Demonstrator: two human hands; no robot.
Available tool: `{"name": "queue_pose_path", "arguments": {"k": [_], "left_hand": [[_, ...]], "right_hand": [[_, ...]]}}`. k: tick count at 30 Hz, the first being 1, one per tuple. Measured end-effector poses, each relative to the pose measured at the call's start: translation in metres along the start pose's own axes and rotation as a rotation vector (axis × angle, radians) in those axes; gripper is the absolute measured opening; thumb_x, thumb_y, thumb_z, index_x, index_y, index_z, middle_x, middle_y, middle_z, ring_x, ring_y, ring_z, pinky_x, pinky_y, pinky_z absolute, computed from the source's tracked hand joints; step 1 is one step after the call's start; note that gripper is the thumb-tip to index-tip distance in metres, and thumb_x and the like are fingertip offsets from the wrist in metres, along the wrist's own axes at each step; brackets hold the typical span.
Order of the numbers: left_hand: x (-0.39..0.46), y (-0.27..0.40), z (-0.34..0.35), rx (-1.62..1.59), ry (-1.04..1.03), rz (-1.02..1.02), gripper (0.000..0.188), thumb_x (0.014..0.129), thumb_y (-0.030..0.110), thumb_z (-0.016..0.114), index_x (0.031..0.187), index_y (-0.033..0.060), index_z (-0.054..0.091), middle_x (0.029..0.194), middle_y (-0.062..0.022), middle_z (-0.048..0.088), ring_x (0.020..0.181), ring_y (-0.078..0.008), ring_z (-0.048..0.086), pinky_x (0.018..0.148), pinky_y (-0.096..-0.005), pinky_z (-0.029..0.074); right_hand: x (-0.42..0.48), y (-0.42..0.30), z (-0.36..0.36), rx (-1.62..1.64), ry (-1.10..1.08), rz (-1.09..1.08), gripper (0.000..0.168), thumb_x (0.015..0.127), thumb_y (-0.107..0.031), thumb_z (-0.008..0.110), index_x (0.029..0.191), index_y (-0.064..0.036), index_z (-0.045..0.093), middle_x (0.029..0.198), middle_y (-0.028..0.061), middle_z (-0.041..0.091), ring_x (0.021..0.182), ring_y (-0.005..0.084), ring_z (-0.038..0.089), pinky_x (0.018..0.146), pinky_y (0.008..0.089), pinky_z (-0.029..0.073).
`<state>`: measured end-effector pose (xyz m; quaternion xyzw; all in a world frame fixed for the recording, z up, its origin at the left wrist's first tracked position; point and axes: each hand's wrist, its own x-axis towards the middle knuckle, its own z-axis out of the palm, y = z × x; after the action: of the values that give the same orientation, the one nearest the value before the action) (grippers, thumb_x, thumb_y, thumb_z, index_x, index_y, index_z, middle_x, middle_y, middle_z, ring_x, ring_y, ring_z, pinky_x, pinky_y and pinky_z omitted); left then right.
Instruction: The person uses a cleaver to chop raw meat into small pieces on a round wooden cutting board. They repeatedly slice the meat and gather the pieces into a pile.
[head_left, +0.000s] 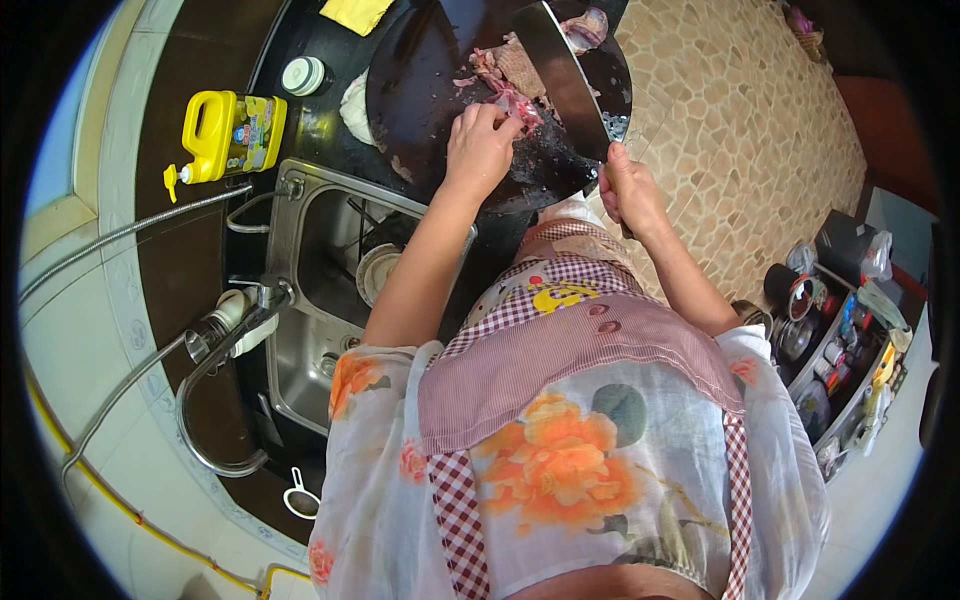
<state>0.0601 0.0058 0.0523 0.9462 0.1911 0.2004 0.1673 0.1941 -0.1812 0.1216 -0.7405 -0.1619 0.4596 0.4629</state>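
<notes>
A round dark chopping board (420, 97) lies on the black counter, bearing pieces of raw poultry (517, 67) with skin and bone. My left hand (484, 142) has its fingertips on the near, reddish end of this meat. In my right hand (634, 187) is the handle of a broad metal cleaver (566, 79), its blade slanting up and left over the board, just right of the meat. Behind the blade, near the board's far edge, sits another raw piece (586, 30). The blade hides part of the board and perhaps some meat.
A double steel sink (300, 375) with a bowl (375, 271) in it adjoins the board on the left. A yellow detergent jug (232, 135), a lidded jar (303, 76), a white cloth (355, 109) and a yellow cloth (355, 11) stand or lie on the counter. A laden shelf (840, 360) is at the right.
</notes>
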Motion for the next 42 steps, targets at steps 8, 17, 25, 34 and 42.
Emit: {"name": "queue_pose_path", "arguments": {"k": [8,17,25,34,42], "left_hand": [[0.002,-0.002,-0.004,-0.058,0.0,-0.104,0.019,0.07,0.005,0.065,0.087,0.0134,0.065,0.084,-0.0076,0.056,0.085,-0.0288,0.054,0.076,-0.0412,0.047],[0.018,-0.035,-0.073,-1.21,0.168,-0.853,0.013,0.084,0.011,0.067,0.093,0.0053,0.058,0.086,-0.0006,0.064,0.071,-0.0053,0.056,0.056,-0.0184,0.04],[0.016,-0.048,-0.105,-1.186,0.152,-0.777,0.016,0.085,0.01,0.067,0.096,0.0043,0.056,0.091,-0.0037,0.066,0.078,-0.0081,0.06,0.063,-0.0196,0.043],[-0.04,-0.034,-0.023,-0.146,-0.027,0.06,0.022,0.074,-0.004,0.059,0.093,0.0063,0.063,0.116,-0.0115,0.058,0.107,-0.0305,0.055,0.087,-0.0367,0.048],[-0.067,-0.009,-0.002,-0.226,0.303,-0.269,0.025,0.072,0.006,0.07,0.096,0.008,0.065,0.113,-0.012,0.054,0.103,-0.033,0.053,0.086,-0.0413,0.046]], "right_hand": [[-0.008,0.021,-0.017,-0.061,0.037,0.029,0.068,0.096,-0.058,0.039,0.059,-0.003,0.052,0.052,0.0015,0.046,0.05,0.0124,0.044,0.051,0.0275,0.038],[-0.011,0.012,-0.004,-0.354,-0.2,-0.001,0.077,0.09,-0.069,0.038,0.063,-0.001,0.06,0.056,0.0094,0.055,0.055,0.0203,0.055,0.061,0.0329,0.047],[0.009,0.019,0.039,-0.452,-0.306,0.055,0.081,0.089,-0.071,0.037,0.064,0.002,0.062,0.061,0.0161,0.06,0.064,0.0295,0.061,0.068,0.0385,0.048],[0.015,0.011,0.023,-0.447,-0.102,0.028,0.074,0.092,-0.065,0.038,0.068,0.001,0.063,0.057,0.0145,0.057,0.06,0.027,0.059,0.064,0.0363,0.047],[0.025,-0.016,0.052,-0.527,-0.129,-0.144,0.07,0.092,-0.061,0.042,0.074,0.003,0.065,0.06,0.0135,0.059,0.062,0.0275,0.061,0.063,0.0375,0.047]]}}
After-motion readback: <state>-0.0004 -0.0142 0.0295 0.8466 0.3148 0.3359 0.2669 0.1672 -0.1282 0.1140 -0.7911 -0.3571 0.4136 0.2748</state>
